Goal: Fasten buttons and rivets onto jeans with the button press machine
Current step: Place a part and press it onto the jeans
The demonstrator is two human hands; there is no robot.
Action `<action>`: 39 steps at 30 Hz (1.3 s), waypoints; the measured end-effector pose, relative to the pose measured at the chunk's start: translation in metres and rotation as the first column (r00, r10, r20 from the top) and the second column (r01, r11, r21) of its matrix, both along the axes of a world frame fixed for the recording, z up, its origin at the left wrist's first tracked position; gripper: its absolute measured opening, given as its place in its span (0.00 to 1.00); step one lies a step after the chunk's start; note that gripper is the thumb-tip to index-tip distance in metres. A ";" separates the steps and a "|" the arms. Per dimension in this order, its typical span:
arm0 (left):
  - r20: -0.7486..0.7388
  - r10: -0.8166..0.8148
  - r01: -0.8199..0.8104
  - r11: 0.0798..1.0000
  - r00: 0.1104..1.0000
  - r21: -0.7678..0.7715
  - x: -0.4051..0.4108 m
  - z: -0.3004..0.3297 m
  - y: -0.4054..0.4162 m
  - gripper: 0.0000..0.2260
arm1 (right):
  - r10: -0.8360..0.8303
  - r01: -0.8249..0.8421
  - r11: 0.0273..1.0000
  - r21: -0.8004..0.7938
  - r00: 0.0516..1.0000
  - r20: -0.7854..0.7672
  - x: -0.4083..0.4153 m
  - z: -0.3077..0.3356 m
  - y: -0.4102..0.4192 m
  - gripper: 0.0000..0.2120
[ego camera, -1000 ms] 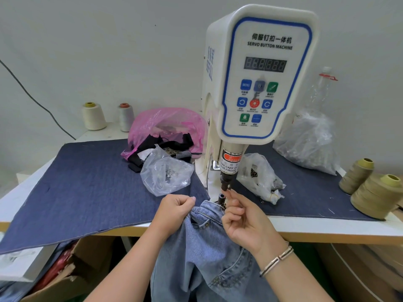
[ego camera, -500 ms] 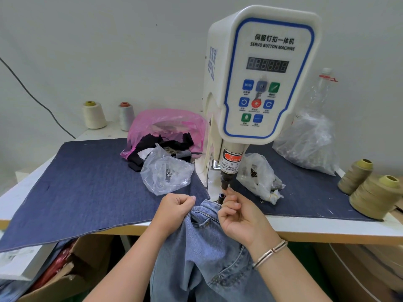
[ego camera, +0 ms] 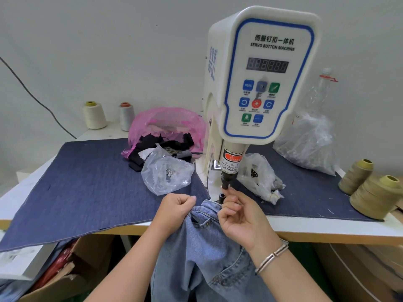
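Worktop [ego camera: 327, 225] carries the white press [ego camera: 261, 79] on dark cloth [ego camera: 87, 182]. Jeans [ego camera: 196, 258] hang over the front edge, their waistband just below the punch [ego camera: 225, 184]. Left hand [ego camera: 174, 211] has its grip closed on the waistband. Right hand [ego camera: 242, 216] pinches thumb and forefinger under the punch; what they hold, I cannot tell.

A: What sat on the tabletop [ego camera: 327, 224]?
B: Two khaki thread cones [ego camera: 370, 190] right, two pale spools [ego camera: 109, 115] rear left, a pink bag [ego camera: 165, 120] behind dark denim cloth [ego camera: 87, 182].
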State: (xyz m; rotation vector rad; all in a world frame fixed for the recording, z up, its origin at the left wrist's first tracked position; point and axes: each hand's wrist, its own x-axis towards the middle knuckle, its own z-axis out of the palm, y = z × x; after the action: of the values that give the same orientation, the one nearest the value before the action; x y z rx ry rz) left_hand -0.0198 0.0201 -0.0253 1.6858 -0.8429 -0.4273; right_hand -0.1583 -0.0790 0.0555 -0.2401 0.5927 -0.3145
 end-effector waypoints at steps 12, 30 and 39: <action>-0.074 0.005 -0.004 1.000 0.997 0.013 -0.003 0.006 0.000 0.13 | 0.134 -0.258 0.520 -0.814 0.966 -0.221 0.040 0.001 0.038 0.11; -0.024 0.005 -0.004 0.999 1.000 0.047 0.003 -0.005 -0.001 0.25 | -0.504 -0.633 -0.762 -0.138 0.713 -0.488 0.176 -0.045 -0.012 0.11; 0.039 -0.011 0.008 0.997 0.999 0.075 0.000 -0.001 0.000 0.24 | -0.490 -0.545 -0.838 -0.035 0.778 -0.394 0.167 -0.042 -0.011 0.12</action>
State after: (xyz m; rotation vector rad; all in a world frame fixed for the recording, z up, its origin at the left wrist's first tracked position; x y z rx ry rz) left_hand -0.0196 0.0200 -0.0267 1.7648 -0.8734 -0.4379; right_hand 0.0087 -0.0900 0.0139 -3.2956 0.3761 -0.2528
